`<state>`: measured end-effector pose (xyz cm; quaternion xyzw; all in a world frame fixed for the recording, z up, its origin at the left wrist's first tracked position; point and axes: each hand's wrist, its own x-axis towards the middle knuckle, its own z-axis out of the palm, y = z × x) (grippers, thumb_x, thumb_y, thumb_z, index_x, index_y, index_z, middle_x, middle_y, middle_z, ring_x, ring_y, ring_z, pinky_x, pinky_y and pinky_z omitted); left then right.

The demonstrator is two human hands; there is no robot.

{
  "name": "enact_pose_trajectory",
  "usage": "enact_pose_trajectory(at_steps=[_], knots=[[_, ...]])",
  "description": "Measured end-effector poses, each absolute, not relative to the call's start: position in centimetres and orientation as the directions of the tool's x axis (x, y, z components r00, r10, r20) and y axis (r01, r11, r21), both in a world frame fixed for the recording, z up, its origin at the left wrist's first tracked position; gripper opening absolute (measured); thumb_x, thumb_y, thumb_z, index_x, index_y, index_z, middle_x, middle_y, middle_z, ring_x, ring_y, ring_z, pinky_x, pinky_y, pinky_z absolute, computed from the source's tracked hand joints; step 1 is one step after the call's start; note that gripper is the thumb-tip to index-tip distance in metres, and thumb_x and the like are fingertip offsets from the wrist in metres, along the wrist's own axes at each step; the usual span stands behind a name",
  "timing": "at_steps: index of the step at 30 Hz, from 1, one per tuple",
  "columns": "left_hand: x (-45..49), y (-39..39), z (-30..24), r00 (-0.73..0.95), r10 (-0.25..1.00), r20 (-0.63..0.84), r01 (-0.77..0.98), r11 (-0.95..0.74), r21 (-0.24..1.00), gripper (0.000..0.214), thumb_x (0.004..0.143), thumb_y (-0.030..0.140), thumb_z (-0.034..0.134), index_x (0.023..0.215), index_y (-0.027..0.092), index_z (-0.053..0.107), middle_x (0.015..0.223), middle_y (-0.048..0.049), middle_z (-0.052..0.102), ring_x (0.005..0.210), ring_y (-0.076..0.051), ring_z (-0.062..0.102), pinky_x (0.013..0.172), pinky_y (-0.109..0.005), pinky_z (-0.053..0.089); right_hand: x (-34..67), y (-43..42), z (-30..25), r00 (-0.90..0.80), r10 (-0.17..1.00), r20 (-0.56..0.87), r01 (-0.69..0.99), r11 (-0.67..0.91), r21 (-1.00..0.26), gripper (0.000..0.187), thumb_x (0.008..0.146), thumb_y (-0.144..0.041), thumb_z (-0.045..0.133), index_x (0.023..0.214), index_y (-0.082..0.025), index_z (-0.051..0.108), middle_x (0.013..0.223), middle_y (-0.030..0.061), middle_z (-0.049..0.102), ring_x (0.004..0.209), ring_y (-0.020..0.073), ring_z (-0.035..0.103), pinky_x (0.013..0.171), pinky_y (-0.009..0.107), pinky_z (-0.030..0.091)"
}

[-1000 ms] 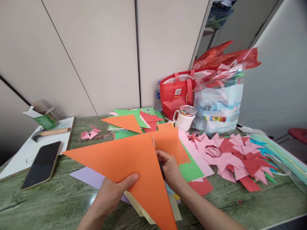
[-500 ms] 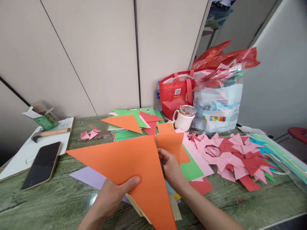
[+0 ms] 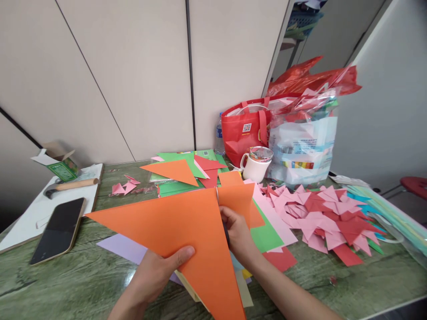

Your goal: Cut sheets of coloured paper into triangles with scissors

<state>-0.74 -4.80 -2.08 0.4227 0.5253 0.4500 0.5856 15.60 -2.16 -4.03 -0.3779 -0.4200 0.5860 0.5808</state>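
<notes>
A large orange sheet of paper point(image 3: 187, 222), folded into a triangle, is held up over the table. My left hand point(image 3: 156, 271) pinches its lower left edge, thumb on top and fingers underneath. My right hand point(image 3: 238, 233) is closed around scissors point(image 3: 217, 195); only a sliver of metal blade and a bit of dark handle show. The blade sits at a cut running down the paper, and an orange strip point(image 3: 236, 202) stands off to its right. Beneath lie loose coloured sheets, among them a lilac one point(image 3: 125, 247) and a green one point(image 3: 267, 233).
Pink and red folded paper pieces point(image 3: 320, 213) are heaped at right. Behind stand a white mug point(image 3: 255, 166), a red bag point(image 3: 238, 138) and a plastic bag point(image 3: 300, 151). More cut paper point(image 3: 176, 169) lies behind the sheet. At left are a phone point(image 3: 58, 231) and a wooden-handled tool point(image 3: 75, 183).
The left tip of the orange paper has shifted slightly left and down. The strip beside the blade has moved a little left, and slightly more blade shows. Both hands are nearly still.
</notes>
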Motion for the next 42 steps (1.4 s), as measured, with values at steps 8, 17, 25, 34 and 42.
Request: enact_pose_trajectory(at_steps=[8, 17, 25, 34, 42], knots=[[-1.4, -4.4, -2.1, 0.124, 0.958, -0.258, -0.042, 0.265, 0.963, 0.045, 0.058, 0.036, 0.074, 0.096, 0.015, 0.064, 0.108, -0.0127, 0.067, 0.098, -0.031, 0.06, 0.079, -0.038, 0.051, 15.6, -2.0, -4.4, -0.037, 0.997, 0.062, -0.377, 0.044, -0.925, 0.017, 0.058, -0.02, 0.073, 0.072, -0.018, 0.063, 0.072, 0.001, 0.071, 0.065, 0.0175, 0.065, 0.055, 0.025, 0.051], [-1.4, -4.6, -2.2, 0.118, 0.958, -0.26, -0.115, 0.273, 0.955, 0.05, 0.059, 0.049, 0.071, 0.097, 0.016, 0.065, 0.113, -0.0125, 0.064, 0.103, -0.031, 0.058, 0.081, -0.038, 0.051, 15.6, -2.1, -4.1, -0.032, 0.997, 0.074, -0.358, 0.058, -0.932, 0.015, 0.06, -0.023, 0.072, 0.072, -0.019, 0.063, 0.073, 0.0001, 0.071, 0.063, 0.0166, 0.064, 0.055, 0.025, 0.05], [-1.2, -4.2, -1.9, 0.043, 0.96, -0.275, -0.288, 0.275, 0.917, 0.065, 0.065, 0.047, 0.068, 0.122, 0.025, 0.049, 0.128, -0.0068, 0.055, 0.109, -0.029, 0.055, 0.081, -0.036, 0.053, 15.7, -2.1, -4.2, -0.024, 0.997, 0.076, -0.339, 0.063, -0.939, 0.014, 0.059, -0.02, 0.072, 0.071, -0.019, 0.063, 0.067, -0.0025, 0.068, 0.058, 0.013, 0.06, 0.053, 0.022, 0.046], [-0.8, -4.1, -2.2, 0.0, 0.977, -0.214, -0.222, 0.209, 0.953, 0.063, 0.063, 0.047, 0.069, 0.119, 0.022, 0.054, 0.118, -0.0075, 0.062, 0.106, -0.027, 0.057, 0.085, -0.035, 0.051, 15.7, -2.1, -4.6, -0.039, 0.996, 0.085, -0.341, 0.067, -0.938, 0.017, 0.06, -0.024, 0.072, 0.072, -0.019, 0.062, 0.068, -0.002, 0.068, 0.061, 0.0135, 0.061, 0.052, 0.021, 0.046], [-1.2, -4.0, -3.0, -0.208, 0.978, 0.021, 0.165, 0.014, 0.986, 0.049, 0.063, 0.05, 0.067, 0.1, 0.018, 0.065, 0.108, -0.0088, 0.066, 0.112, -0.03, 0.051, 0.098, -0.037, 0.037, 15.6, -2.0, -4.4, -0.057, 0.994, 0.09, -0.349, 0.064, -0.935, 0.016, 0.061, -0.019, 0.071, 0.075, -0.019, 0.063, 0.071, -0.0016, 0.069, 0.067, 0.0153, 0.063, 0.055, 0.022, 0.047]])
